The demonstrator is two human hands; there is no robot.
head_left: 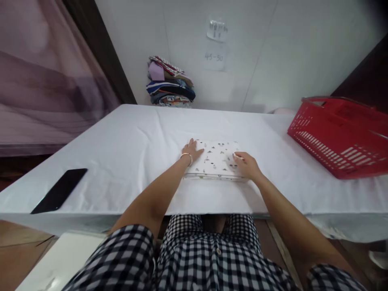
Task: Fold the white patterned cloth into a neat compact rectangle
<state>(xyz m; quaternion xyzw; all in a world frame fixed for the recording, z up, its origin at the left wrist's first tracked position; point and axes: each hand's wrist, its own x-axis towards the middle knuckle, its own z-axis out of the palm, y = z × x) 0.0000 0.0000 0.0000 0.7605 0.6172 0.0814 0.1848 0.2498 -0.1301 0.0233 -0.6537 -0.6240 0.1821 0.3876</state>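
A folded white cloth (pixel 216 158) with a small scattered print lies flat on the white-covered table (pixel 121 141) in front of me. Several layers show along its near edge. My left hand (pixel 193 151), with a bracelet at the wrist, rests on the cloth's left side with its fingers spread. On the right side, my right hand (pixel 246 163) has its fingers bent together at the cloth's surface and appears to pinch a bit of the fabric. Part of the cloth's right edge is hidden under this hand.
A black phone (pixel 60 190) lies near the table's front left. At the right stands a red plastic basket (pixel 339 137). A stack of folded clothes (pixel 171 83) is against the back wall, and paper notes (pixel 216 30) are stuck above. A pinkish curtain (pixel 45 81) hangs at left.
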